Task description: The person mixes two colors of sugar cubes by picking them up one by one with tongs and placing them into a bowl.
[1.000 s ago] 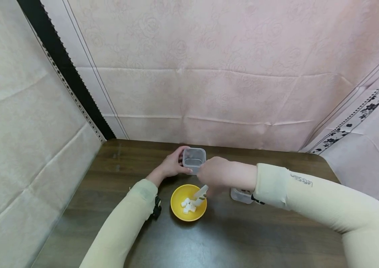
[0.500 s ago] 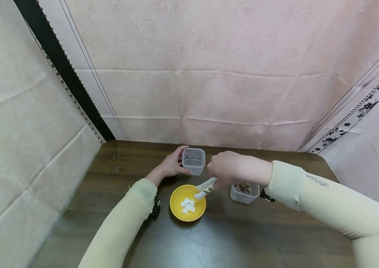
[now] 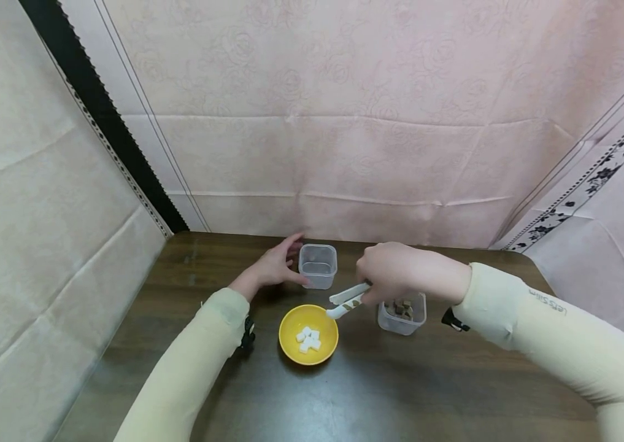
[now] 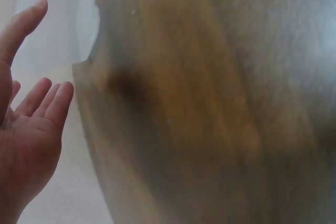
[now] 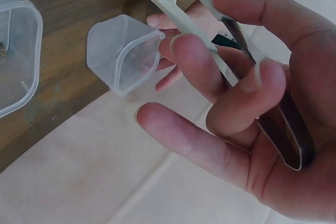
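My right hand point(image 3: 391, 270) grips a pair of tongs point(image 3: 348, 300) with pale, gold-patterned tips, which stand apart with nothing between them. The tips hang by the upper right rim of a yellow bowl point(image 3: 317, 314). Several white cubes point(image 3: 308, 339) lie in that bowl. Left of a clear plastic container point(image 3: 318, 266) is my left hand point(image 3: 274, 268), thumb and fingers spread. In the left wrist view the hand point(image 4: 31, 135) holds nothing; whether a fingertip touches the container point(image 4: 58, 35) I cannot tell. No contents show in that container.
A second clear container point(image 3: 400, 328) with brown pieces point(image 3: 402, 309) stands under and beside my right hand. The dark wooden table point(image 3: 400, 393) ends at a pale cloth hanging point(image 3: 317, 159) behind the containers.
My right hand has drawn back up and to the right with the tongs, out of the bowl. My left hand has loosened and shifted slightly left from the clear container.
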`<state>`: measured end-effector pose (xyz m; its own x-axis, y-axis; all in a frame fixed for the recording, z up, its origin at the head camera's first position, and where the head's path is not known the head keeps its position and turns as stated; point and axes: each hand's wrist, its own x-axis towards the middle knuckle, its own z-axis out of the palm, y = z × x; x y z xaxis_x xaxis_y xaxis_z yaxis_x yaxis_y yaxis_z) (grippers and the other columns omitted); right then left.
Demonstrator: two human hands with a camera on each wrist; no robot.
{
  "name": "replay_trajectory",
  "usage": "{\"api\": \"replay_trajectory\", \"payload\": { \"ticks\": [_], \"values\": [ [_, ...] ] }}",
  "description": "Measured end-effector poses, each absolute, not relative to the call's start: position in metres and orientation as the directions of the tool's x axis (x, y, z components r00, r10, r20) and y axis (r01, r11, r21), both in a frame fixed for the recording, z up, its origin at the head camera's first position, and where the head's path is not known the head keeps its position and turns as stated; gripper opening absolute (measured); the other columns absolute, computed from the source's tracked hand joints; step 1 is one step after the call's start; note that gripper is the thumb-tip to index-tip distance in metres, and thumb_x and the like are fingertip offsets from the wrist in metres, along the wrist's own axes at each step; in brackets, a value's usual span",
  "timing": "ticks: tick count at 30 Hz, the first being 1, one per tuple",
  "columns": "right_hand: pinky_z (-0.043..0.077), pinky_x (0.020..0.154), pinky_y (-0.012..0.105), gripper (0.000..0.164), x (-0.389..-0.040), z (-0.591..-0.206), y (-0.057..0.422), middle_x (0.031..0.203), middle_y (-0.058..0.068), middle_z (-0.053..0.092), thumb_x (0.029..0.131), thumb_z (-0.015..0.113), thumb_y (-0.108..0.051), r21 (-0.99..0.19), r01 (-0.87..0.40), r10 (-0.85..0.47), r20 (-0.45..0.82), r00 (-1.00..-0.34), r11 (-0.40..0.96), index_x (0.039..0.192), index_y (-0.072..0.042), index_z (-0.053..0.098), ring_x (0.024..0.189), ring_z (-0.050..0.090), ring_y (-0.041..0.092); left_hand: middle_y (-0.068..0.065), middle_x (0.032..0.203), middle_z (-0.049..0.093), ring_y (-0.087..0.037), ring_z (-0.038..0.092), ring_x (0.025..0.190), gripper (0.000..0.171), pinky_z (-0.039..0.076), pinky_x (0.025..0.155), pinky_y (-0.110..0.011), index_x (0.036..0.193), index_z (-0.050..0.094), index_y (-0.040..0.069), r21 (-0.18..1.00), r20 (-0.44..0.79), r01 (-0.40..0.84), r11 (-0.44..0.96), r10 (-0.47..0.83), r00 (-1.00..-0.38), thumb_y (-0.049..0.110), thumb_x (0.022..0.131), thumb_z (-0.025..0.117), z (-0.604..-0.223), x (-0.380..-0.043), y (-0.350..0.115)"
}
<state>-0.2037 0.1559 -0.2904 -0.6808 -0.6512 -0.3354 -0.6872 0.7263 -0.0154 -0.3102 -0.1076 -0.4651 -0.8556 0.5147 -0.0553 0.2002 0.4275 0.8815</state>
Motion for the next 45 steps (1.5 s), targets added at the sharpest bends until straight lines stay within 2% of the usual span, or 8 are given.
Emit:
{"api": "replay_trajectory", "payload": {
  "ticks": [11, 21, 29, 38, 45],
  "values": [
    [0.028, 0.046, 0.024, 0.027, -0.197, -0.279, 0.186, 0.053, -0.014, 0.039, 0.083, 0.075, -0.023, -0.043, -0.655, -0.636, -0.291, -0.714, 0.755, 0.061, -0.024, 0.059, 0.049, 0.035, 0.006, -0.017, 0.172, 0.033, -0.035, 0.036, 0.157, 0.11, 0.039, 0.123, -0.048, 0.169, 0.025, 0.011, 0.82, 0.011, 0.322, 0.473, 0.551, -0.835, 0.012, 0.083, 0.094, -0.424, -0.311, -0.101],
    [0.027, 0.048, 0.025, 0.025, -0.187, -0.27, 0.209, 0.056, -0.014, 0.039, 0.083, 0.076, -0.025, -0.037, -0.644, -0.632, -0.248, -0.735, 0.764, 0.063, -0.023, 0.06, 0.053, 0.033, 0.005, -0.011, 0.17, 0.039, -0.03, 0.04, 0.155, 0.106, 0.039, 0.123, -0.048, 0.168, 0.03, 0.018, 0.771, 0.02, 0.401, 0.495, 0.61, -0.792, 0.015, 0.083, 0.095, -0.405, -0.303, -0.078],
    [0.029, 0.05, 0.024, 0.023, -0.18, -0.273, 0.226, 0.06, -0.013, 0.043, 0.084, 0.077, -0.026, -0.039, -0.615, -0.604, -0.243, -0.759, 0.788, 0.065, -0.024, 0.063, 0.055, 0.035, 0.005, -0.009, 0.169, 0.041, -0.031, 0.04, 0.155, 0.105, 0.039, 0.124, -0.047, 0.167, 0.032, 0.013, 0.739, 0.019, 0.487, 0.466, 0.708, -0.706, 0.013, 0.083, 0.094, -0.401, -0.293, -0.053],
    [0.028, 0.05, 0.025, 0.024, -0.168, -0.273, 0.246, 0.06, -0.013, 0.044, 0.085, 0.077, -0.027, -0.074, -0.572, -0.571, -0.241, -0.785, 0.817, 0.066, -0.024, 0.062, 0.054, 0.036, 0.005, -0.008, 0.169, 0.042, -0.031, 0.039, 0.155, 0.106, 0.034, 0.127, -0.05, 0.167, 0.034, 0.015, 0.697, -0.069, 0.522, 0.492, 0.77, -0.634, 0.022, 0.081, 0.096, -0.403, -0.282, -0.029],
    [0.028, 0.049, 0.025, 0.027, -0.159, -0.275, 0.259, 0.058, -0.014, 0.042, 0.086, 0.077, -0.028, -0.075, -0.554, -0.555, -0.227, -0.8, 0.829, 0.066, -0.025, 0.06, 0.052, 0.037, 0.004, -0.008, 0.168, 0.042, -0.027, 0.04, 0.155, 0.108, 0.035, 0.126, -0.044, 0.167, 0.034, 0.019, 0.673, -0.11, 0.563, 0.48, 0.817, -0.566, 0.023, 0.08, 0.098, -0.403, -0.276, -0.011]
  ]
}}
